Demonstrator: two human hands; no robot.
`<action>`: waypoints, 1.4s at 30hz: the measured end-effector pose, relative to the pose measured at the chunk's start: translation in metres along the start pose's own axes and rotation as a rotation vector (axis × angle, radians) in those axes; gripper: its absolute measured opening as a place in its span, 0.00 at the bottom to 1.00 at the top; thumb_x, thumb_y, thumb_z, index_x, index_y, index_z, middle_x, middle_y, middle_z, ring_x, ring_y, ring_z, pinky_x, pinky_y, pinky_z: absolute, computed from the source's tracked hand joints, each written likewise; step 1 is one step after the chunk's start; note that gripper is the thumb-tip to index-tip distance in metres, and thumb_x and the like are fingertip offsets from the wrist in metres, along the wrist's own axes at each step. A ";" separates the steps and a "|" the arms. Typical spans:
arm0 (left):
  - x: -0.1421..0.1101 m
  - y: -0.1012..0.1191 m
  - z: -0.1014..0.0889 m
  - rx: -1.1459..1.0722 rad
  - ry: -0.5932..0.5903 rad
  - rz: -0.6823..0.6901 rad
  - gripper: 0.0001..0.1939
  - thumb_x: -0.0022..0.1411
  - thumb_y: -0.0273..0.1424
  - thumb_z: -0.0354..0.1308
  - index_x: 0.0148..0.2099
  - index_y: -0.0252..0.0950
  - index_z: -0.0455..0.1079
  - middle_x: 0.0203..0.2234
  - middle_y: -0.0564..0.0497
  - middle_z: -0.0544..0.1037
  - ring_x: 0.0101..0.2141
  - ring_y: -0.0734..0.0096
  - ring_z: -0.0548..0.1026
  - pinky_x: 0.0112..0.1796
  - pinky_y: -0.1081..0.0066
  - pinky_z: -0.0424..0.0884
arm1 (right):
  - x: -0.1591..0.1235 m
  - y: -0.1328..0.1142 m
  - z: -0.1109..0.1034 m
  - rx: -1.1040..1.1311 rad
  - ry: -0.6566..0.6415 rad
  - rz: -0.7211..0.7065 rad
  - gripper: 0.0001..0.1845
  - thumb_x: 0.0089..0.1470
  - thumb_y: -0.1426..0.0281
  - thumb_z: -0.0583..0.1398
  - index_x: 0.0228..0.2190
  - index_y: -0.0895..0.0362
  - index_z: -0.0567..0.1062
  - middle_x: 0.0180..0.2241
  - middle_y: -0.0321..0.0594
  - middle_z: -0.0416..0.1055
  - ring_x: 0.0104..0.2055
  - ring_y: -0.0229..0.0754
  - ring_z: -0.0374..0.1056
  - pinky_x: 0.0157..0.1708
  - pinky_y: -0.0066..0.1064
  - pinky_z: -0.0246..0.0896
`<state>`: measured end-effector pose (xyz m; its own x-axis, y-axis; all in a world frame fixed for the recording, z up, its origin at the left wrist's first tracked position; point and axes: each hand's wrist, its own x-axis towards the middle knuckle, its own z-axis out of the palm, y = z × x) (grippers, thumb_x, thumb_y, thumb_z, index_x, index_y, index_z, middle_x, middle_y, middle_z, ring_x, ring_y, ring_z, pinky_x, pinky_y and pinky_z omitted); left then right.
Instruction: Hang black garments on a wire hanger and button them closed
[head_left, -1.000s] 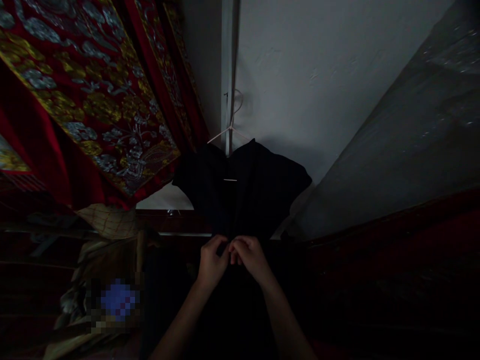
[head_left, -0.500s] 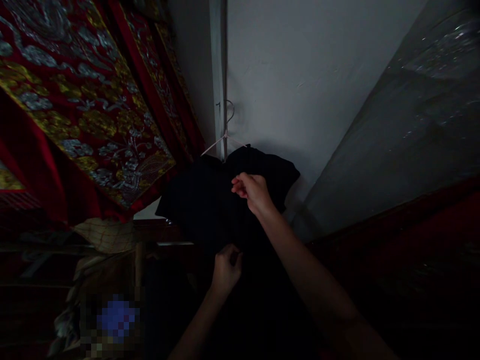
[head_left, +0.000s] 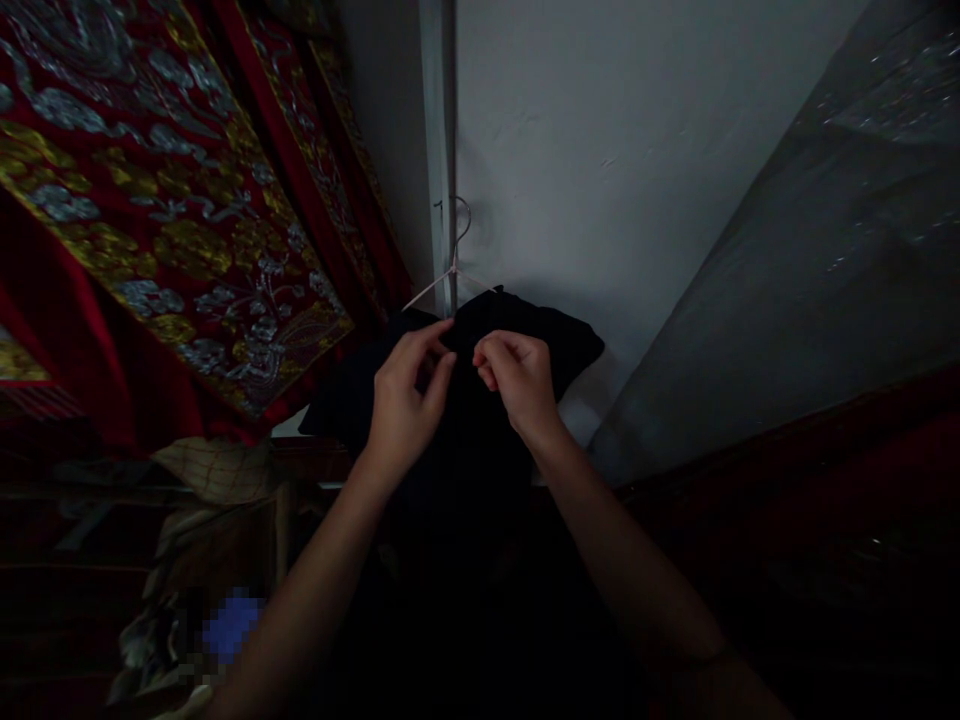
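- Dark garment (head_left: pixel 469 440): hangs from the hanger (head_left: pixel 454 267) before the pale wall (head_left: pixel 600 150), behind both your hands and reaching below them.
- Your left hand (head_left: pixel 405 390): at the garment's upper front, thumb and forefinger tips parted.
- Your right hand (head_left: pixel 521 380): just beside, roughly level, fingers curled in; cannot tell whether you pinch cloth.

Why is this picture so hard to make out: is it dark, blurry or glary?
Head view: mostly dim, the dark garment sinking to near-black so its folds vanish; head view: soft shadow on the pale wall beside it; head view: small glints on the grey surface at right; head view: blue patch, lower left, pixelated.
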<state>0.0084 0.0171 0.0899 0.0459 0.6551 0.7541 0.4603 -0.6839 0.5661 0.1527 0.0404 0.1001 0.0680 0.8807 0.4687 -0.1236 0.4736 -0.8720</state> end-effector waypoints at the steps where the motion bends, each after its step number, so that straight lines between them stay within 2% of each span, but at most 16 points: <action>1: 0.011 0.004 -0.002 0.041 -0.045 0.039 0.12 0.68 0.30 0.58 0.52 0.37 0.74 0.37 0.49 0.79 0.35 0.69 0.76 0.38 0.71 0.70 | 0.000 -0.001 0.000 -0.005 0.000 -0.020 0.11 0.47 0.69 0.57 0.17 0.56 0.71 0.13 0.30 0.60 0.16 0.30 0.53 0.17 0.24 0.44; 4: 0.023 0.008 -0.002 0.115 -0.123 0.077 0.05 0.67 0.29 0.59 0.41 0.36 0.76 0.30 0.52 0.79 0.31 0.70 0.76 0.34 0.72 0.68 | 0.001 0.004 0.001 -0.001 0.015 -0.021 0.11 0.48 0.69 0.57 0.17 0.56 0.71 0.14 0.29 0.59 0.17 0.31 0.52 0.18 0.26 0.42; 7: 0.022 0.009 -0.003 0.150 -0.025 0.089 0.05 0.68 0.30 0.58 0.37 0.36 0.73 0.28 0.53 0.77 0.30 0.71 0.75 0.33 0.72 0.67 | -0.002 0.029 -0.001 -0.118 0.016 -0.006 0.12 0.49 0.67 0.57 0.18 0.57 0.72 0.15 0.30 0.59 0.19 0.32 0.52 0.20 0.27 0.42; 10: 0.024 0.015 -0.014 0.126 0.113 0.074 0.06 0.68 0.32 0.58 0.38 0.37 0.72 0.27 0.54 0.75 0.29 0.72 0.73 0.31 0.73 0.65 | -0.012 0.061 -0.006 -0.283 0.013 0.109 0.12 0.47 0.68 0.57 0.17 0.57 0.72 0.15 0.32 0.61 0.20 0.34 0.55 0.21 0.28 0.43; 13: 0.031 0.020 -0.026 0.121 0.078 0.062 0.06 0.68 0.33 0.59 0.38 0.37 0.72 0.27 0.54 0.74 0.28 0.73 0.72 0.30 0.73 0.65 | -0.021 0.075 -0.010 -0.246 -0.034 0.157 0.12 0.49 0.67 0.56 0.20 0.57 0.73 0.15 0.31 0.60 0.19 0.34 0.55 0.21 0.28 0.45; 15: 0.033 0.019 -0.029 0.140 -0.009 0.061 0.06 0.67 0.33 0.60 0.38 0.37 0.73 0.28 0.54 0.76 0.29 0.72 0.73 0.31 0.73 0.65 | -0.021 0.067 -0.011 -0.141 -0.090 0.107 0.13 0.54 0.64 0.55 0.24 0.56 0.74 0.16 0.30 0.60 0.19 0.34 0.56 0.20 0.28 0.47; 18: 0.030 0.014 -0.025 0.153 -0.091 0.054 0.05 0.68 0.32 0.59 0.40 0.36 0.73 0.30 0.53 0.78 0.31 0.71 0.74 0.34 0.72 0.67 | -0.012 0.040 -0.008 -0.035 -0.182 0.043 0.16 0.61 0.58 0.53 0.30 0.55 0.73 0.18 0.29 0.63 0.19 0.33 0.58 0.20 0.27 0.49; 21: 0.023 0.008 -0.020 0.151 -0.112 0.044 0.06 0.69 0.33 0.58 0.41 0.36 0.73 0.31 0.53 0.78 0.31 0.71 0.74 0.34 0.72 0.67 | 0.001 0.018 -0.004 -0.049 -0.244 -0.025 0.18 0.63 0.55 0.55 0.29 0.54 0.70 0.19 0.29 0.64 0.20 0.32 0.59 0.21 0.26 0.52; 25: 0.019 0.005 -0.017 0.152 -0.113 0.037 0.07 0.69 0.35 0.58 0.41 0.37 0.72 0.30 0.53 0.77 0.30 0.71 0.73 0.33 0.71 0.67 | 0.007 0.010 0.000 -0.086 -0.260 -0.109 0.16 0.62 0.58 0.58 0.27 0.55 0.68 0.20 0.29 0.64 0.22 0.32 0.60 0.24 0.26 0.54; 32: 0.022 0.003 -0.019 0.219 -0.113 0.123 0.06 0.70 0.31 0.55 0.40 0.37 0.72 0.31 0.51 0.77 0.32 0.69 0.74 0.35 0.70 0.67 | 0.002 0.009 0.001 -0.094 -0.299 0.009 0.13 0.60 0.59 0.58 0.29 0.55 0.68 0.21 0.29 0.66 0.21 0.32 0.60 0.22 0.25 0.53; 38: 0.015 -0.004 -0.015 0.270 0.001 0.228 0.06 0.70 0.29 0.54 0.39 0.37 0.71 0.33 0.49 0.77 0.36 0.66 0.74 0.39 0.67 0.67 | 0.005 0.009 0.006 -0.180 -0.296 -0.050 0.11 0.58 0.66 0.57 0.24 0.55 0.65 0.20 0.29 0.62 0.23 0.33 0.57 0.24 0.26 0.50; 42: 0.017 -0.001 -0.017 0.248 0.181 0.231 0.05 0.70 0.29 0.56 0.39 0.37 0.71 0.33 0.51 0.76 0.37 0.67 0.74 0.41 0.66 0.67 | 0.003 0.033 0.007 -0.315 -0.276 0.022 0.09 0.51 0.71 0.57 0.21 0.56 0.68 0.20 0.30 0.63 0.23 0.33 0.58 0.24 0.27 0.48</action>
<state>-0.0062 0.0234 0.1080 0.0262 0.4107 0.9114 0.6578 -0.6936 0.2936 0.1417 0.0591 0.0734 -0.2045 0.8782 0.4324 0.1901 0.4690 -0.8625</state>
